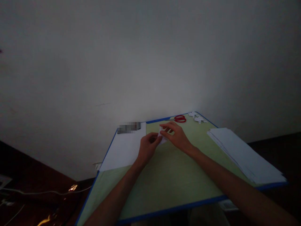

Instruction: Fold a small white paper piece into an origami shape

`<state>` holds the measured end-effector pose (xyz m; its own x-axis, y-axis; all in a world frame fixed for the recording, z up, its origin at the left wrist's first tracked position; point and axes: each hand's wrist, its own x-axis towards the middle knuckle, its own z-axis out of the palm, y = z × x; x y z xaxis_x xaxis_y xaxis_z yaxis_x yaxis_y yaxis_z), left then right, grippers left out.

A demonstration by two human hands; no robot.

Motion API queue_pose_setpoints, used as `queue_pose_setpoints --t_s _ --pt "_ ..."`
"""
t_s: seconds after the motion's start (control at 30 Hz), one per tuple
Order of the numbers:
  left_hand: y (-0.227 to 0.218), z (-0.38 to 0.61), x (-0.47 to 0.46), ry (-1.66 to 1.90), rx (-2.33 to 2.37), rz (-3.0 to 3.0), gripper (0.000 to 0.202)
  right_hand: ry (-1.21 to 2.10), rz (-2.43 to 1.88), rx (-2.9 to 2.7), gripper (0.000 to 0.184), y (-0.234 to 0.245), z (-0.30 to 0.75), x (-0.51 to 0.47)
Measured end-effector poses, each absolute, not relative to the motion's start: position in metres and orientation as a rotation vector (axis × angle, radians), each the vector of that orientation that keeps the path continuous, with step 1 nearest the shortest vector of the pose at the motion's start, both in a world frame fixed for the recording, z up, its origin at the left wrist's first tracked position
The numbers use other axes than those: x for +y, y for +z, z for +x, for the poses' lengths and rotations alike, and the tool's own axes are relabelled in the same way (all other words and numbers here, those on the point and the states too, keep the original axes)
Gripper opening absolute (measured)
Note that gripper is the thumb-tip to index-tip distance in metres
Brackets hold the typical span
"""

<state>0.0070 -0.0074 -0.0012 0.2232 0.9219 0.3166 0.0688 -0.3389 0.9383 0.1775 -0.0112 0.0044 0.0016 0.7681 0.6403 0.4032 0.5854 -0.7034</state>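
Observation:
A small piece of white paper (162,139) lies near the middle of a green table top with a blue edge (169,175). My left hand (147,147) is curled, its fingertips pinching the paper's left side. My right hand (176,135) rests over the paper from the right, fingers bent and pressing on it. Both forearms reach in from the near edge.
Red-handled scissors (180,118) lie at the far edge, with several white paper scraps (197,117) to their right. A white sheet (125,149) lies at the left, a dark object (129,127) at its far end. A stack of white sheets (244,153) sits at the right. A wall stands behind; cables lie on the floor at left.

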Motion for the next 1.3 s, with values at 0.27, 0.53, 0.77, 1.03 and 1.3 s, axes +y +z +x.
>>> queue_pose_setpoints --t_s 0.27,0.53,0.77,1.03,1.3 --pt "-0.003 0.006 -0.006 1.233 0.974 1.648 0.025 0.230 -1.005 -1.696 0.029 -0.002 0.176 -0.012" --pt "-0.003 0.006 -0.006 1.218 0.988 1.699 0.025 0.279 -1.018 -1.604 0.025 -0.001 0.174 -0.013" --pt "-0.001 0.005 -0.007 1.187 0.941 1.706 0.022 0.658 -0.981 -1.389 0.023 -0.002 0.176 -0.005" --pt "0.000 0.005 -0.008 1.143 0.898 1.743 0.024 0.764 -0.933 -1.355 0.022 -0.003 0.181 0.002" --pt "0.001 0.007 -0.008 1.228 0.918 1.624 0.023 0.868 -0.959 -1.428 0.040 -0.003 0.180 -0.002"
